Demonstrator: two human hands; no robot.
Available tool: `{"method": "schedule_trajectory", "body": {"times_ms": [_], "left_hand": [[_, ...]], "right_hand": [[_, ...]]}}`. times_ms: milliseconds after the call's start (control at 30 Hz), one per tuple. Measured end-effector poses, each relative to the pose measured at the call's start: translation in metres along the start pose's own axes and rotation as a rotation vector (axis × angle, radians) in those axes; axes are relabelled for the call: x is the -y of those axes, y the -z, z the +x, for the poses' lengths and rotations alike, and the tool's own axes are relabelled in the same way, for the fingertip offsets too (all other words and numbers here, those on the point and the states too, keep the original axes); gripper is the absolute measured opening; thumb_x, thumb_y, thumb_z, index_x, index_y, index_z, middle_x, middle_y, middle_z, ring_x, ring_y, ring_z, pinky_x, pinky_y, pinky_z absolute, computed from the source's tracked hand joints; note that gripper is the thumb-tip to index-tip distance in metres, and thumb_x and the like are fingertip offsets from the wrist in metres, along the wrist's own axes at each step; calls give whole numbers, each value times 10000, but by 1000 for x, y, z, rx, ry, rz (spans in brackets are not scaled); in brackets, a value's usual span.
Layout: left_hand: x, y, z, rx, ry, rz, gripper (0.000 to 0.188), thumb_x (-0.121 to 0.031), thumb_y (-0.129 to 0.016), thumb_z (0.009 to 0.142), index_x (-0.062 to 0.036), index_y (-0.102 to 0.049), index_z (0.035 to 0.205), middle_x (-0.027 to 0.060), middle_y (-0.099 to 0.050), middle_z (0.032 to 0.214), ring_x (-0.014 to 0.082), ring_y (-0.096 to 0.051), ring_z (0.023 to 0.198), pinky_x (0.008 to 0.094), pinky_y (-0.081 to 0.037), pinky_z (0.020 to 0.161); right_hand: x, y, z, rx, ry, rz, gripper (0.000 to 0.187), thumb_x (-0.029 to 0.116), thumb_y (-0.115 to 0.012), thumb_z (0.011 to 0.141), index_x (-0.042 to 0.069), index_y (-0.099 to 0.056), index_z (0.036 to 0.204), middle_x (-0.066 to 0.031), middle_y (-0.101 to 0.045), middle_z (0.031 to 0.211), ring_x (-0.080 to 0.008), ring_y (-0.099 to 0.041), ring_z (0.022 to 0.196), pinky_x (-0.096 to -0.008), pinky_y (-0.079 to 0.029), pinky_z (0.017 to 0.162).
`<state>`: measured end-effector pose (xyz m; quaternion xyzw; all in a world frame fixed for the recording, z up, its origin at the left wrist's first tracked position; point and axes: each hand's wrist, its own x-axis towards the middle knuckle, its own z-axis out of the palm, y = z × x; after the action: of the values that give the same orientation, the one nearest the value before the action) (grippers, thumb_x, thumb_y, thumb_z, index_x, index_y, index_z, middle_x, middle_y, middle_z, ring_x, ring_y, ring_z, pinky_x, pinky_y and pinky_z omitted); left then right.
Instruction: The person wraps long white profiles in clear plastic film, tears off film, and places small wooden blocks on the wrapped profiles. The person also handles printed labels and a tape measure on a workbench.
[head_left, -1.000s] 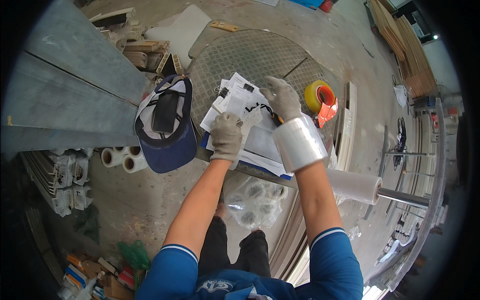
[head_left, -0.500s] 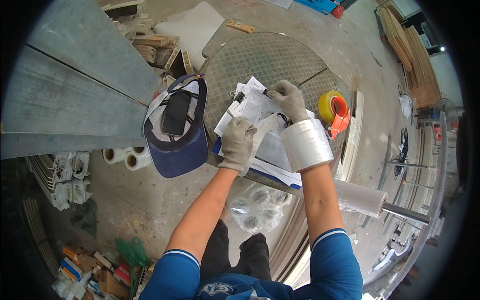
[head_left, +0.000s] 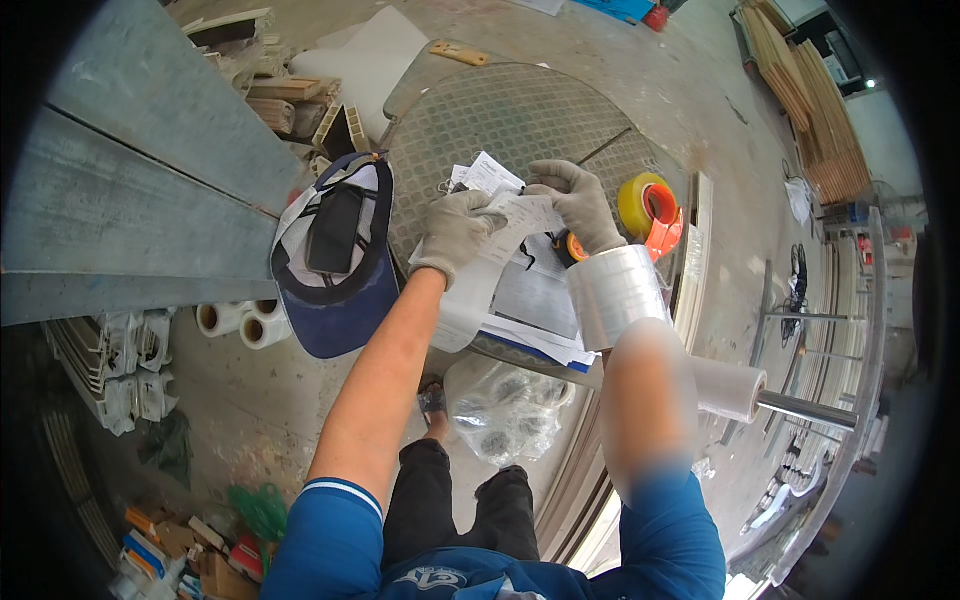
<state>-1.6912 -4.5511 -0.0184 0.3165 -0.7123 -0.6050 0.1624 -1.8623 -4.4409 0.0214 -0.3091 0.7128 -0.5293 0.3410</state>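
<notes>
Pinching the left end of a printed sheet (head_left: 527,222), the gloved left hand (head_left: 452,235) had its thumb and curled fingers on the paper. The sheet was above the stacked papers (head_left: 537,305), over the near part of the patterned table (head_left: 470,125). The gloved right hand (head_left: 582,208) was at the sheet's upper right, fingers bent and thumb close to the index; could not tell if it gripped the paper. A wide roll of clear film (head_left: 612,290) sat around the right wrist; the right forearm was blurred. A blue clipboard (head_left: 578,367) showed under the papers' near edge. An orange and black object (head_left: 575,247) lay just beside the right hand, partly hidden. Right of that: yellow tape roll (head_left: 632,205) in an orange dispenser (head_left: 663,237). Upturned navy cap (head_left: 345,310) at the table's left, dark phone (head_left: 335,230) inside it. Below the table's near edge was a clear plastic bundle (head_left: 510,410); a second film roll (head_left: 725,387) was on a metal bar (head_left: 808,410) to the right.
</notes>
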Motion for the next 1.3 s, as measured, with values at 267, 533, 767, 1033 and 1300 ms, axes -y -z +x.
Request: {"method": "schedule_trajectory", "body": {"times_ms": [267,533,767,1033,1300], "left_hand": [[1,-8,-1,-42,-21,-98,246,-189,-840,770,-5,-742,901,53,-687,754,90,-570,651,290,-477,618],[10,-16,1,-128,-88,23,273,-157,-856,750,-4,-632,717,28,-604,678,95,-518,638,295,-448,580],[8,-23,-3,-221,-143,-92,237,-111,-848,763,-26,-693,919,2,-633,787,94,-570,718,266,-514,691],[10,-17,-2,-59,-64,-182,277,-61,-802,775,-5,-730,1037,98,-717,922,140,-635,763,291,-521,723],[12,-16,1,-56,-97,-145,205,-124,-810,796,2,-742,943,52,-700,850,121,-621,759,277,-498,694]], "right_hand": [[-20,-8,6,-177,42,-146,199,73,-779,812,27,-735,1001,-69,-752,911,-125,-690,814,-266,-552,746],[-10,7,6,-350,207,78,169,24,-770,829,16,-709,987,-52,-724,865,-105,-662,772,-235,-532,698],[10,0,1,-58,317,-53,140,0,-760,827,17,-699,953,-38,-718,876,-103,-663,796,-247,-540,732],[19,-7,6,43,361,-215,136,-11,-755,793,40,-713,912,-36,-717,853,-120,-686,803,-267,-543,721],[21,-12,5,93,427,-387,167,13,-772,762,62,-722,914,-52,-717,874,-175,-695,825,-303,-544,736]]}}
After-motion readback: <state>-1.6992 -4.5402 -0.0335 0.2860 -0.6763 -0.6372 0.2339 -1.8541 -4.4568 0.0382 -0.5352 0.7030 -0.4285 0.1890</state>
